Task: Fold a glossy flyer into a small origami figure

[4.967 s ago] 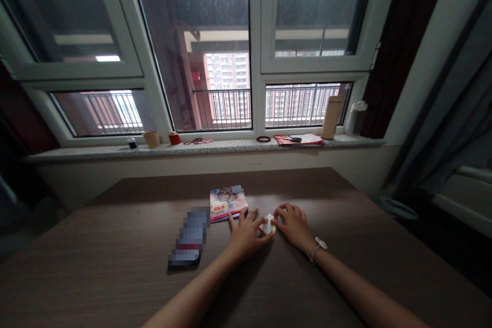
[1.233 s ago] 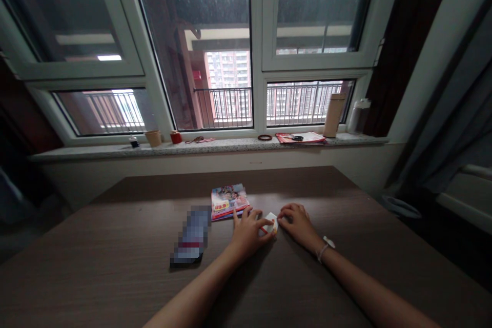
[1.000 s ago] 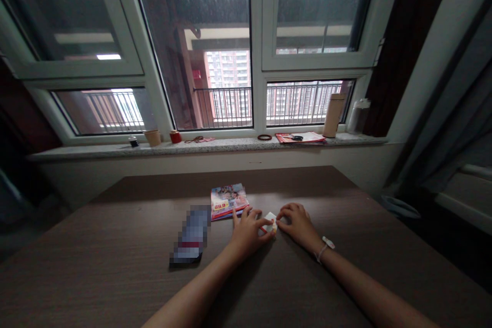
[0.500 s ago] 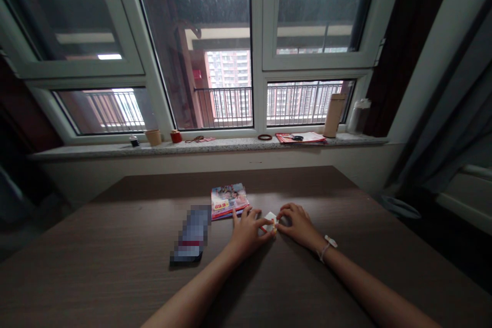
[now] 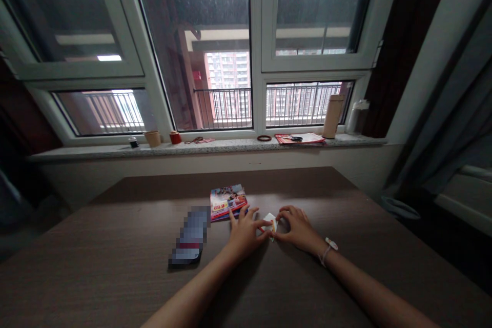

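Observation:
Between my two hands, a small piece of folded paper (image 5: 270,219), white with red and yellow print, lies on the brown table (image 5: 319,287). My left hand (image 5: 245,233) pinches its left and near side with thumb and forefinger, while the other fingers spread toward a stack of printed leaflets (image 5: 225,201). On the opposite side, my right hand (image 5: 298,226) has its thumb and forefinger curled at the paper's right edge. A bracelet (image 5: 328,248) circles the right wrist. My fingers cover part of the paper.
Left of the leaflets lies a dark, pixelated flat object (image 5: 190,238). Along the windowsill (image 5: 230,146) stand a paper cup (image 5: 152,138), a red spool-like item (image 5: 175,137), a tan bottle (image 5: 332,117) and a clear bottle (image 5: 357,118). Scissors (image 5: 295,138) rest on red-and-white papers (image 5: 313,138).
Both hands stay around the folded paper. My right thumb has shifted slightly toward me along its edge, and a bit more of the paper's printed near part shows.

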Motion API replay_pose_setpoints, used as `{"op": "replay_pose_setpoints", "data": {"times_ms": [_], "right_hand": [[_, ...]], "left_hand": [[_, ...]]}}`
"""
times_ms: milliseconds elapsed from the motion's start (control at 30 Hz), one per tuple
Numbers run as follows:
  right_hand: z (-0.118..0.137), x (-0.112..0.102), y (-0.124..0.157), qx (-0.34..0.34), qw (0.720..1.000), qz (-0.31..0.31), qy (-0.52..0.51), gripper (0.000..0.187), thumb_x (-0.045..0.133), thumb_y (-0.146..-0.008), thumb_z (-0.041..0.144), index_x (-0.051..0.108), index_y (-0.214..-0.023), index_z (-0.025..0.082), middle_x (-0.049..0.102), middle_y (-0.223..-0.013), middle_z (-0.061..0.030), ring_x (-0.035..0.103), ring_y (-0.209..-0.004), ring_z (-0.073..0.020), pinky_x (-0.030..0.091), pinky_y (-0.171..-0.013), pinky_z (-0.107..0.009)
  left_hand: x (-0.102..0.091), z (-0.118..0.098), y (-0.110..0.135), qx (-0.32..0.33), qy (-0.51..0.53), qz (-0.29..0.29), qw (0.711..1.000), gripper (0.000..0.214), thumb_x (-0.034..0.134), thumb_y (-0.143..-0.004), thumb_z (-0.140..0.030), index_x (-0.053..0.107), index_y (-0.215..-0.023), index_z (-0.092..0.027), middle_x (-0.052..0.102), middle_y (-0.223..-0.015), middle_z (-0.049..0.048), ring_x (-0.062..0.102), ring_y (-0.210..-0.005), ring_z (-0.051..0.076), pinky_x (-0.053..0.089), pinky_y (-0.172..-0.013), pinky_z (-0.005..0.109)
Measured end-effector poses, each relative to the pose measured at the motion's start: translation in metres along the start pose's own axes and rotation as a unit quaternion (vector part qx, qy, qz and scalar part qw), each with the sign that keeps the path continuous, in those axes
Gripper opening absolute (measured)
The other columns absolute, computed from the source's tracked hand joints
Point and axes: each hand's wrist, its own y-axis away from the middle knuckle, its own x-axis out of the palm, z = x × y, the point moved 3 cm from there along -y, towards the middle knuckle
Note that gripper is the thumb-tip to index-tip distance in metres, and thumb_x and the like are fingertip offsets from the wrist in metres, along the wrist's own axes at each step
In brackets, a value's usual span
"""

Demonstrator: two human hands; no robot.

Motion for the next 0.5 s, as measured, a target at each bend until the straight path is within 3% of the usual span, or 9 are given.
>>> {"op": "replay_pose_setpoints", "data": {"times_ms": [500], "right_hand": [[0.0032, -0.0018, 0.0037, -0.012, 1.0, 0.011, 0.015, 0.044, 0.07, -0.065, 0.05, 0.059, -0.101, 0.027, 0.051, -0.123, -0.0057, 0.042, -0.124, -0.0271, 0.013, -0.113, -0.05]], "left_hand": [[0.0038, 0.0012, 0.0006, -0.005, 0.014, 0.002, 1.0, 0.028, 0.062, -0.081, -0.052, 0.064, -0.108, -0.052, 0.048, -0.138, -0.0042, 0.031, -0.132, 0.033, -0.004, -0.104, 0.072]]}}
